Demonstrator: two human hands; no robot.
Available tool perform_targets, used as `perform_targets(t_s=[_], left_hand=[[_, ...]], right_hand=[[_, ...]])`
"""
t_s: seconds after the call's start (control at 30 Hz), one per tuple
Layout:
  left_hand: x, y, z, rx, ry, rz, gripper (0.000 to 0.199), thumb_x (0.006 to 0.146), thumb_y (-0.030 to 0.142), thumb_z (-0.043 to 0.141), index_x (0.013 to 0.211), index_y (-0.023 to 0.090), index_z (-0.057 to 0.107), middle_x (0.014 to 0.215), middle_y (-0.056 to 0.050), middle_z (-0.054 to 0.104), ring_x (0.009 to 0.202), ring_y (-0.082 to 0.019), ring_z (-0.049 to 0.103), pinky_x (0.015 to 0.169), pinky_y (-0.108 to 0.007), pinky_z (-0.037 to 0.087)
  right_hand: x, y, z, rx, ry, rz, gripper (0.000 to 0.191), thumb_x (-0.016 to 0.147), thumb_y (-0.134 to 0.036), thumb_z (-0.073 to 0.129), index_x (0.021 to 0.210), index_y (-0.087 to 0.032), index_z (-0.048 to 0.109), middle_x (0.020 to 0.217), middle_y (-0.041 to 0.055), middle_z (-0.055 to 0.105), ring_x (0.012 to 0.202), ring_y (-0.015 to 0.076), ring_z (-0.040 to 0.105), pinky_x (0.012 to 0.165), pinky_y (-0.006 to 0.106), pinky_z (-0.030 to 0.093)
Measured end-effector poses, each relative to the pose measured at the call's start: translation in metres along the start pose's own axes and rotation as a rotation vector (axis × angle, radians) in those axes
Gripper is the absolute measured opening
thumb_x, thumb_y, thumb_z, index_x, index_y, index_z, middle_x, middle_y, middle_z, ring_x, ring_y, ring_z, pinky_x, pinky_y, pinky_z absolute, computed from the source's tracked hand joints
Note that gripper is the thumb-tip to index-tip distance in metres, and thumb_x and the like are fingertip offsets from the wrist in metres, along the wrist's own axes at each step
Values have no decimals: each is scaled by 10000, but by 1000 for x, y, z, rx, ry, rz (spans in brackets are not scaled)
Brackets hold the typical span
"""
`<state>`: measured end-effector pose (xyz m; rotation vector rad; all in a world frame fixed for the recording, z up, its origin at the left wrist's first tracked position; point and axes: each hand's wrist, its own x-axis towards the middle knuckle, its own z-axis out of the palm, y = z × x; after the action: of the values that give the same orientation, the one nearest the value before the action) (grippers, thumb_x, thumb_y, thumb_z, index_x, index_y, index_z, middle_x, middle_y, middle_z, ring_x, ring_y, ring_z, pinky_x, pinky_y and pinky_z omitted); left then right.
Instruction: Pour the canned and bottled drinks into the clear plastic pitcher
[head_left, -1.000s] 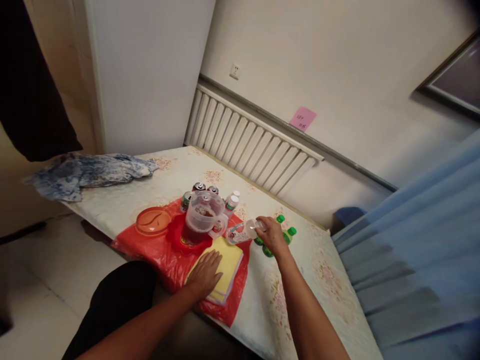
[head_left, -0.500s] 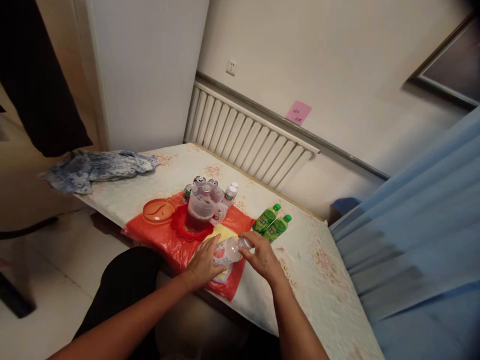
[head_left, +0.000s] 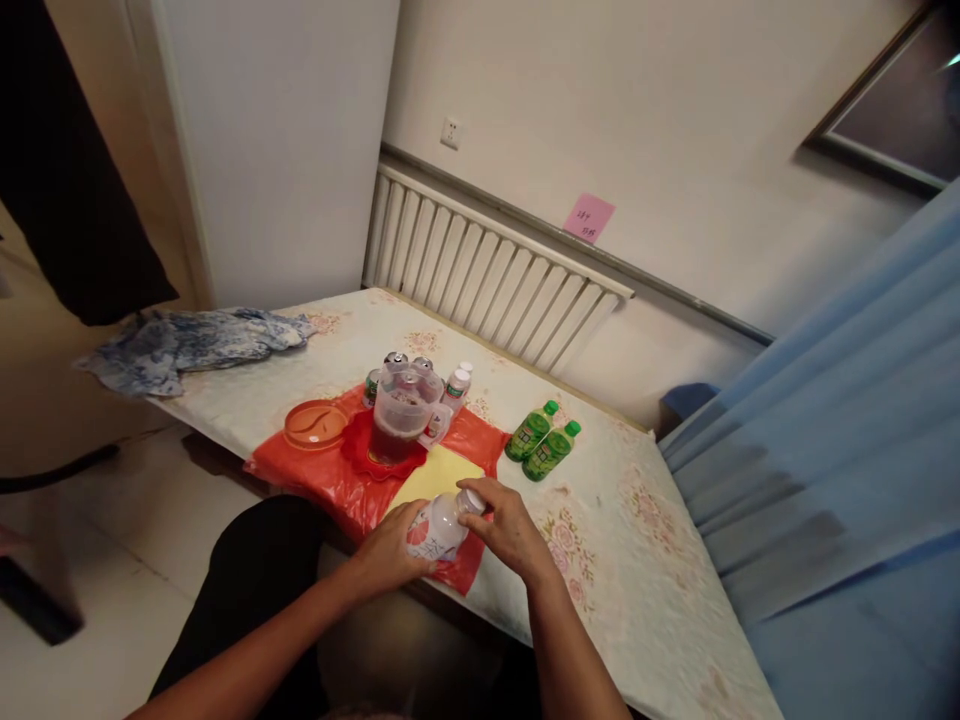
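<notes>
- The left hand [head_left: 394,548] holds the clear bottle [head_left: 436,530] by its body, with the fingers curled on its far side.
- The right hand [head_left: 508,525] has its thumb and first fingers closed around the pale cap [head_left: 470,500]. I cannot tell if the cap is tight or loose.
- One hand low and one hand high looks like a good way to hold it: the left hand stops the body from spinning, and the right hand can grip the top.
- The bottle is up in the air, near the front edge of the table [head_left: 637,570], over the red plastic sheet [head_left: 292,468]. It is close to the person, maybe because that is easy for both arms.
- The bottle is not straight up. Its long way leans, with the cap end up and to the right, and the bottom down and to the left, by the left palm.
- The yellow folded thing [head_left: 442,468] lies flat just past the bottle.
- The big jug [head_left: 405,420] stands upright on a red wavy dish [head_left: 352,445], with brown drink inside. The dish may be there to catch drips. The jug's handle [head_left: 442,425] points right, maybe for an easy grab.
- Two green bottles [head_left: 529,432] stand side by side, farther right, caps up.
</notes>
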<state>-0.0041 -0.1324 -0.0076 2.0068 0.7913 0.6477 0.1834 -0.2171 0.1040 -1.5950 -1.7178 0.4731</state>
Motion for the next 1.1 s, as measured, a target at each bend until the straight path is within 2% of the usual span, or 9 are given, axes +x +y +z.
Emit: perform_targets(t_s=[0.23, 0.43, 0.57, 0.73, 0.87, 1.1], left_hand=[[-4, 4, -1, -61, -59, -31, 722, 558, 283, 764, 1239, 183, 546, 1177, -90, 659, 1045, -292, 616, 930, -400, 490], [-7, 4, -4, -174, -117, -72, 703, 589, 325, 738, 1243, 181, 523, 1135, -64, 664, 987, -266, 624, 864, -362, 501], [-9, 3, -9, -254, -171, -119, 730, 599, 343, 735, 1275, 204, 498, 1126, -34, 675, 1002, -257, 629, 865, -344, 505], [-11, -1, -12, -433, -269, -112, 774, 602, 378, 741, 1308, 204, 475, 1154, -34, 675, 1037, -262, 627, 889, -350, 504], [-13, -2, -13, -522, -304, -101, 812, 620, 440, 746, 1347, 224, 457, 1190, -35, 670, 1079, -271, 616, 903, -358, 504], [-16, 10, -17, -690, -402, -136, 866, 607, 503, 774, 1354, 194, 462, 1143, -61, 692, 1018, -268, 631, 842, -355, 507]], right_hand=[[-3, 3, 3, 93, 24, 51, 325, 828, -198, 669, 1145, -245, 721, 1091, 46, 726, 980, 219, 649, 895, 354, 473], [0, 8, 15, 191, 86, 96, 303, 806, -213, 655, 1093, -248, 744, 1098, 43, 736, 980, 222, 658, 867, 338, 482], [2, 10, 25, 312, 124, 137, 283, 779, -256, 674, 1049, -258, 761, 1071, 35, 742, 979, 228, 657, 878, 345, 494], [-1, 9, 35, 534, 176, 201, 307, 763, -326, 717, 1059, -253, 756, 1082, 41, 742, 1015, 239, 660, 910, 363, 511], [-5, 9, 38, 700, 206, 227, 359, 754, -370, 752, 1092, -249, 744, 1136, 43, 739, 1040, 238, 669, 944, 371, 513], [-6, 10, 41, 850, 264, 239, 399, 713, -411, 801, 1055, -214, 741, 1106, 78, 750, 1012, 246, 688, 955, 391, 506]])
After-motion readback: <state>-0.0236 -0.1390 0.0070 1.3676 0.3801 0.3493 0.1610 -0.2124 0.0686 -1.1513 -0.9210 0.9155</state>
